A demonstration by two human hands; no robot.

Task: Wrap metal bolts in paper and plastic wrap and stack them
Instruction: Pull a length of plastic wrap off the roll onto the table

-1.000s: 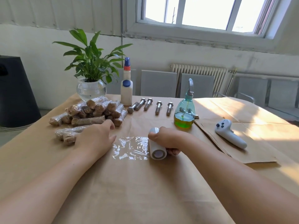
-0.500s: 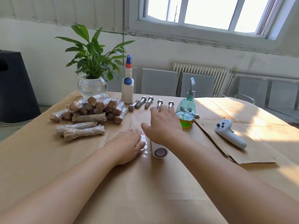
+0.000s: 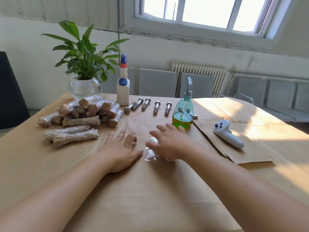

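Forearms reach in from the near edge toward a patch of plastic wrap (image 3: 151, 154) that lies flat and glinting on the brown paper covering the table (image 3: 150, 198). Just left of the wrap, the left hand (image 3: 120, 152) rests palm down on the paper, fingers spread and released, holding nothing. Just right of the wrap, the right hand (image 3: 168, 144) also lies palm down with fingers straight and loose, pointing away from the person; a white sliver at its heel may be the wrap roll, though I cannot tell for sure. Beyond the wrap, well apart from both hands, five bare bolts (image 3: 147, 106) lie in a row, their long axes running roughly away from the person, heads at the far end except for the leftmost. The right hand looks nearer to them, its fingertips already aimed that way, so it seems the likelier one to fetch the next bolt. Left of the wrap sit two wrapped bolts (image 3: 71, 135), and behind those a stack (image 3: 90, 109) of more. Right of the wrap lie cut paper sheets (image 3: 242, 153) with a white controller (image 3: 227, 133) on top. Farther back stand a green spray bottle (image 3: 183, 113), a glue bottle (image 3: 123, 87) and a plant (image 3: 85, 67).
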